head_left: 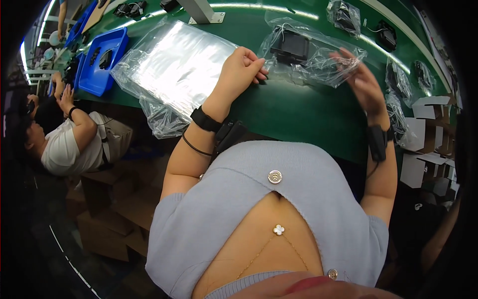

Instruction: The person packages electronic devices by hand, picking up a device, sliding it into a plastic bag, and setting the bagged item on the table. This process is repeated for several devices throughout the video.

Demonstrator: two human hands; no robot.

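A clear plastic bag point(318, 74) lies on the green table in front of me, with a black box-shaped device point(291, 46) and a bit of pale cable inside it. My left hand point(241, 70) is closed, thumb and fingertips pinched at the bag's left edge. At the bag's right end is my right hand point(366, 82), smeared by motion; its fingertips show through the crumpled film, and whether they grip it is unclear. Left of my left hand lies a stack of flat clear bags point(184, 65), partly under my wrist.
A blue tray point(103, 62) with small black parts stands at the left. Bagged black devices point(343, 17) lie at the far right, with more bags point(398, 79) along the right edge. A metal post point(201, 11) rises at the back. White cartons point(423, 129) stand right; a co-worker point(74, 134) sits left.
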